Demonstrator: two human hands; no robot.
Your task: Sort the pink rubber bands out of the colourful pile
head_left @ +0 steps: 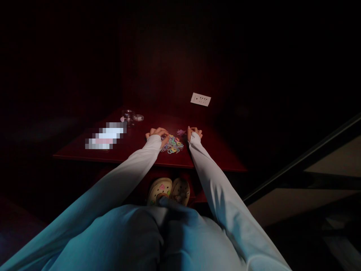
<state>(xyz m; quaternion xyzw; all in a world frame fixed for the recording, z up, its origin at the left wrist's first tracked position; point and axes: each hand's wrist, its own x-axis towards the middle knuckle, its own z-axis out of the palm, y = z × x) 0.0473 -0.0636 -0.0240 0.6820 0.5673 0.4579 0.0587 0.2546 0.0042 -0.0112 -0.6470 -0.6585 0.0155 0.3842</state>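
A loose pile of small pastel rings, which look like little hair ties (175, 144), lies near the front of the dark red table (169, 160). My left hand (158, 133) bends over the pile's left side, its fingers curled in and the tips close to the rings. Whatever it pinches is too small to make out. To the right of the pile, my right hand (194, 133) rests with curled fingers beside a small purple bunch (181, 132), apparently of similar rings. Its grip is partly hidden, and I cannot tell what is in it.
A bright, pixelated flat object (108, 136) lies on the table's left side. Behind it stand a clear jar (128, 114) and a round clear lid (138, 117). A white socket plate (200, 99) is on the back wall. Clogs (160, 188) show below the table edge.
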